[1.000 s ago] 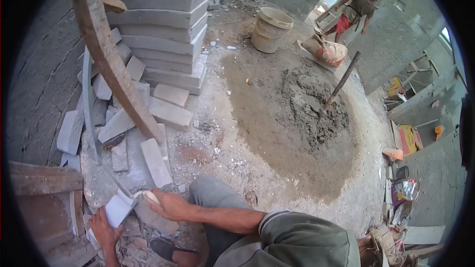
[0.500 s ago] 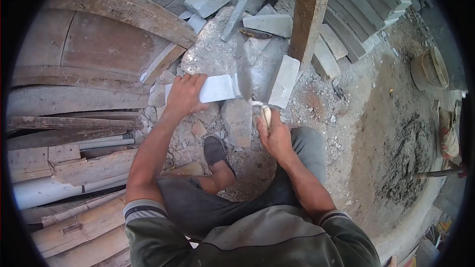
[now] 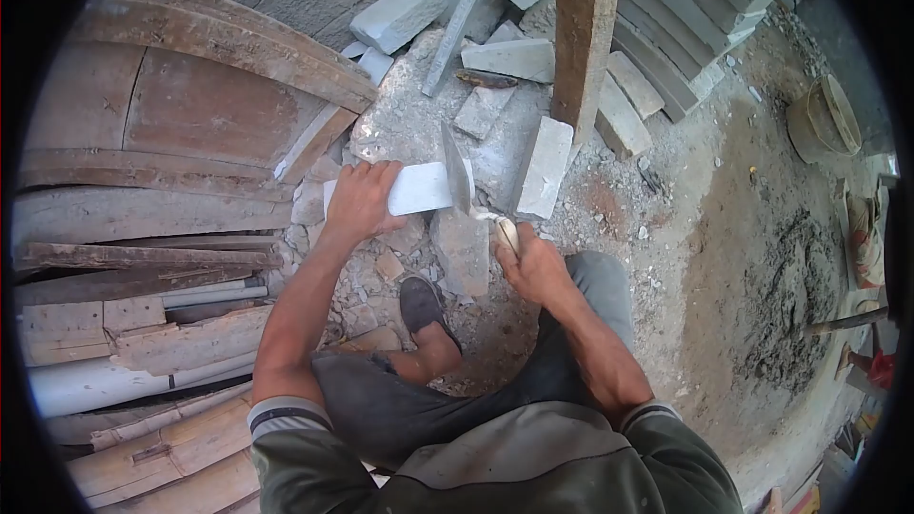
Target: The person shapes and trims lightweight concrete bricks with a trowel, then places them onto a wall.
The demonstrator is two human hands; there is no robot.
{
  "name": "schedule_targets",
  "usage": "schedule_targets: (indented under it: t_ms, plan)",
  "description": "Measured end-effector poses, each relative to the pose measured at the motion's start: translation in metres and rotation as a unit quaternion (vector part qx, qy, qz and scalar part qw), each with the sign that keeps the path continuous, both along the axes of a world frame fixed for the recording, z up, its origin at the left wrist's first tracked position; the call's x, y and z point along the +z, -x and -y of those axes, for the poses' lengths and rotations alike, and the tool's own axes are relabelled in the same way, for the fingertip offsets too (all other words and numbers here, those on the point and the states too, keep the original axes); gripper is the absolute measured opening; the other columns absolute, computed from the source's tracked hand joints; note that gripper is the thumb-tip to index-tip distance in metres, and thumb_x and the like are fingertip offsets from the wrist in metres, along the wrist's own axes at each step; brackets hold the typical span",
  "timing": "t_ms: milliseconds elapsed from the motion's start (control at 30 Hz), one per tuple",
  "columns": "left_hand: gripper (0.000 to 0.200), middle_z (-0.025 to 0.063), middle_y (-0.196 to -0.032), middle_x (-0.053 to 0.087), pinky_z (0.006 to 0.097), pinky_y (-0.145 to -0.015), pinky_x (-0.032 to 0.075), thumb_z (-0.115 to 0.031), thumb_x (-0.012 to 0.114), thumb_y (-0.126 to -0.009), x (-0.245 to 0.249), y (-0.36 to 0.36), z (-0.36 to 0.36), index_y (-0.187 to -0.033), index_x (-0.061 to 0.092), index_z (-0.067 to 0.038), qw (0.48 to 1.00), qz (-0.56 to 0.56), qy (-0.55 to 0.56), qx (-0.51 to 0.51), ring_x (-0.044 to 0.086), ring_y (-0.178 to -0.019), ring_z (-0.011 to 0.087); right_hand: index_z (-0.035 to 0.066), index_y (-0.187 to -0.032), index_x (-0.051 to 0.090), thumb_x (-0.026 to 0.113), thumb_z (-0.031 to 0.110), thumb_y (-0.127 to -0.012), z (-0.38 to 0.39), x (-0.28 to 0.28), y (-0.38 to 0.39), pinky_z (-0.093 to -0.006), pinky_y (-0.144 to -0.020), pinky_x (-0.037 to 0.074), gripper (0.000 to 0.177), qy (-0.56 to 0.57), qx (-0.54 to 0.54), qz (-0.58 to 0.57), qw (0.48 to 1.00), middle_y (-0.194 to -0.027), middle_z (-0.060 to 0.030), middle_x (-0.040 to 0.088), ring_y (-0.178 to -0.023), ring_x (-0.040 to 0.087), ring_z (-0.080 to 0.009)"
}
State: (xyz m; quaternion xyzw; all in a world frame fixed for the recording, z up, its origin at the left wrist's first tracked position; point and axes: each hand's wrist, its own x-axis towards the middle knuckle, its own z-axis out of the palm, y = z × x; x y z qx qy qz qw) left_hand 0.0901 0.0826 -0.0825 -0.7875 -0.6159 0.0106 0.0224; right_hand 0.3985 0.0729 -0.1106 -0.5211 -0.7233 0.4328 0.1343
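My left hand (image 3: 362,198) is closed over the left part of a white block (image 3: 420,187) and keeps it lying across the rubble. In my right hand (image 3: 534,265) is the handle of a trowel (image 3: 459,171). The trowel's blade stands on edge against the block's right end, pointing away from me. Just below the blade lies a grey slab (image 3: 461,252). Another pale block (image 3: 544,168) leans to the right of the trowel.
A wooden post (image 3: 583,33) rises behind the loose blocks. Stacked blocks (image 3: 681,14) stand at the back right. Boards and bamboo (image 3: 181,428) lie at left. To the right are a bucket (image 3: 824,119), wet mortar (image 3: 785,295) and a partly visible person (image 3: 882,369).
The trowel blade has shifted slightly left, onto the block's end, and looks sharper than before. My left hand keeps its hold. At the right edge, more of the other person shows.
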Motion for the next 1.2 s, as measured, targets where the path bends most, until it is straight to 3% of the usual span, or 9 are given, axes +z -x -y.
schedule_targets:
  t_ms: [133,233,300,367,467,600,700,933,1200]
  plan:
    - [0.086,0.011,-0.112,0.065,0.0422,-0.086,0.043,-0.034,0.085,-0.051,0.005,0.0,0.002,-0.127,0.056,-0.008,1.0,0.001,0.02,0.012,0.06,-0.098,0.0298,-0.004,-0.113,0.052,0.06,0.033,-0.096,-0.022,0.071,-0.008,-0.0577,-0.066,0.05,0.042,-0.009,-0.074,-0.117,0.99,-0.076,-0.0309,0.065,-0.074,0.065,-0.0513]
    - [0.085,0.0104,-0.112,0.065,0.0419,-0.084,0.043,-0.034,0.085,-0.051,0.0,0.003,0.002,-0.127,0.056,-0.008,1.0,0.002,-0.012,-0.003,0.06,-0.097,0.029,-0.003,-0.116,0.052,0.06,0.032,-0.096,-0.017,0.063,0.006,-0.0549,-0.062,0.05,0.041,-0.025,-0.169,-0.222,0.96,-0.074,-0.0298,0.065,-0.07,0.064,-0.05]
    - [0.084,0.01,-0.111,0.065,0.042,-0.084,0.043,-0.035,0.085,-0.052,-0.002,0.003,0.001,-0.127,0.056,-0.009,1.0,0.005,-0.016,-0.005,0.06,-0.098,0.0285,-0.003,-0.115,0.051,0.06,0.031,-0.097,-0.005,-0.002,0.018,-0.0536,-0.062,0.051,0.039,-0.132,-0.096,-0.032,0.986,-0.074,-0.0297,0.065,-0.07,0.065,-0.05]
    - [0.081,0.0094,-0.112,0.065,0.0421,-0.084,0.043,-0.036,0.084,-0.054,-0.002,0.001,0.005,-0.125,0.056,-0.009,1.0,0.005,0.0,-0.015,0.061,-0.099,0.0276,-0.003,-0.109,0.052,0.059,0.029,-0.097,0.003,-0.047,0.011,-0.0525,-0.062,0.051,0.036,-0.09,-0.006,0.0,0.996,-0.075,-0.0297,0.065,-0.071,0.065,-0.051]
    - [0.075,0.0082,-0.108,0.064,0.0406,-0.084,0.043,-0.038,0.082,-0.057,-0.006,0.007,0.003,-0.121,0.057,-0.008,0.999,0.015,-0.035,-0.03,0.06,-0.097,0.0274,-0.005,-0.108,0.053,0.059,0.027,-0.097,-0.011,-0.01,0.005,-0.0514,-0.068,0.051,0.035,0.002,0.019,-0.032,0.999,-0.081,-0.0319,0.065,-0.079,0.066,-0.0506]
    - [0.061,0.0056,-0.095,0.061,0.0385,-0.08,0.042,-0.044,0.081,-0.061,-0.009,0.003,0.004,-0.108,0.058,-0.01,0.997,-0.011,-0.069,-0.027,0.06,-0.092,0.0249,-0.006,-0.117,0.052,0.059,0.027,-0.099,0.0,-0.06,0.007,-0.0437,-0.068,0.051,0.038,-0.052,-0.006,-0.073,0.996,-0.082,-0.026,0.066,-0.074,0.067,-0.0357]
    - [0.06,0.0048,-0.095,0.061,0.0375,-0.08,0.042,-0.042,0.081,-0.06,-0.001,0.001,0.005,-0.105,0.059,-0.011,0.998,-0.02,-0.062,-0.019,0.06,-0.093,0.0239,-0.005,-0.121,0.05,0.058,0.026,-0.099,0.009,-0.068,0.015,-0.0425,-0.069,0.051,0.039,-0.032,-0.04,-0.088,0.995,-0.084,-0.0253,0.066,-0.074,0.067,-0.0327]
    - [0.07,0.0059,-0.1,0.061,0.0395,-0.085,0.041,-0.043,0.082,-0.059,-0.004,-0.001,0.004,-0.116,0.058,-0.01,0.999,-0.011,-0.035,-0.03,0.059,-0.096,0.0248,-0.004,-0.123,0.048,0.058,0.026,-0.1,0.01,-0.075,0.013,-0.044,-0.071,0.051,0.039,-0.072,-0.031,-0.135,0.988,-0.086,-0.0277,0.066,-0.078,0.068,-0.0365]
    - [0.075,0.0065,-0.102,0.06,0.04,-0.085,0.04,-0.043,0.083,-0.058,-0.009,0.011,0.007,-0.12,0.058,-0.009,0.998,0.021,-0.053,-0.016,0.058,-0.094,0.026,-0.005,-0.125,0.047,0.057,0.025,-0.1,0.016,-0.081,0.019,-0.0426,-0.072,0.051,0.04,0.045,-0.059,-0.111,0.991,-0.088,-0.0258,0.066,-0.078,0.067,-0.0352]
